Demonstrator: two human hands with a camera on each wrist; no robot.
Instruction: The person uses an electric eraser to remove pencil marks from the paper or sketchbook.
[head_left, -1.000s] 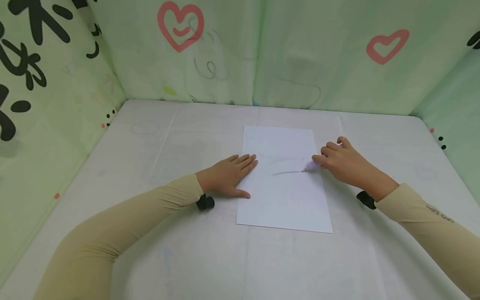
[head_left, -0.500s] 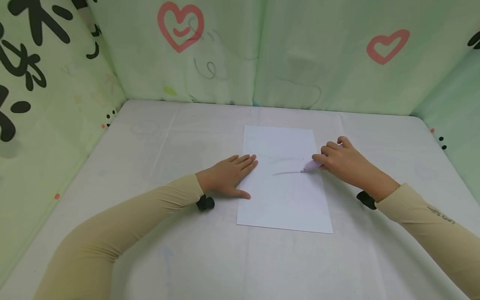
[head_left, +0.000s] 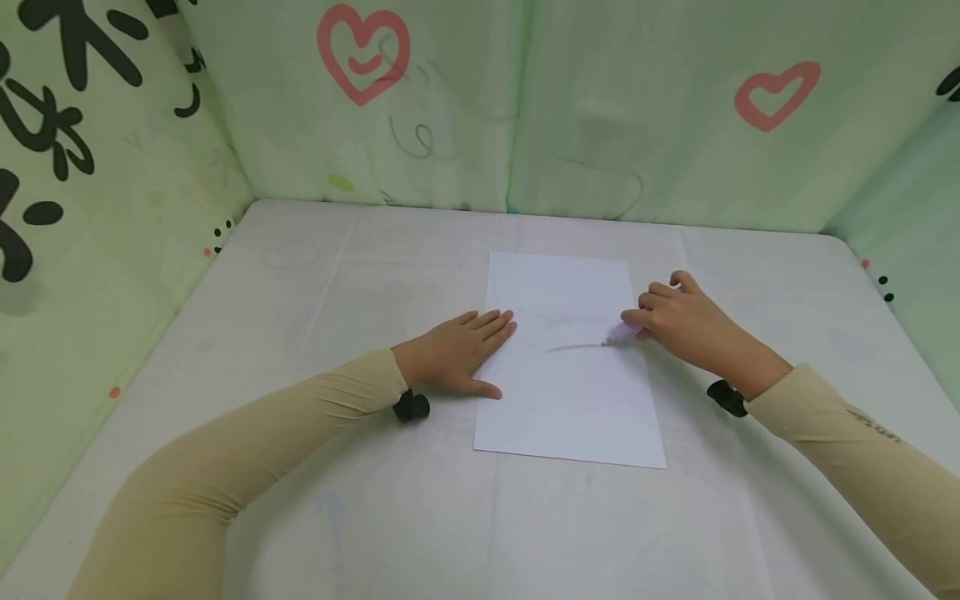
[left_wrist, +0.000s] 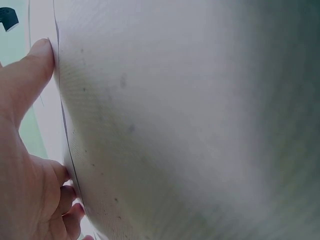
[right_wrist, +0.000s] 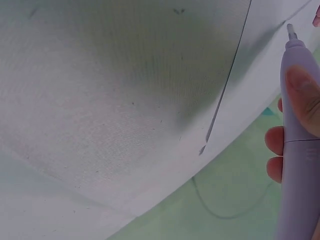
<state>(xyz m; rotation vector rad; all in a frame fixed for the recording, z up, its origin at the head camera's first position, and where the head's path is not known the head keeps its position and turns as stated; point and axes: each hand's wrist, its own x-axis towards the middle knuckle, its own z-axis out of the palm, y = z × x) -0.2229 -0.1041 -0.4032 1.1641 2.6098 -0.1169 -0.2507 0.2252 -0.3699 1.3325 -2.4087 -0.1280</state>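
A white sheet of paper [head_left: 567, 417] lies on the table, with a thin grey line [head_left: 570, 347] across its middle. My left hand [head_left: 457, 350] rests flat over the sheet's left edge, fingers straight and thumb spread, as the left wrist view also shows. In my right hand [head_left: 678, 325] I grip a lavender pen-shaped electric eraser [right_wrist: 300, 155] with a narrow pale tip. The thumb presses along its barrel while fingertips wrap the far side. Its tip is right at the line's right end, near the paper's right edge. Most of the barrel is hidden by the hand in the head view.
A white cloth covers the table [head_left: 337, 517]. Pale green curtains [head_left: 630, 108] with pink hearts and black lettering enclose the back and sides. Black wrist cameras [head_left: 411, 406] sit under both wrists.
The eraser's tip has shifted slightly left along the line, and the right hand with it. The left hand and the paper stay in place.
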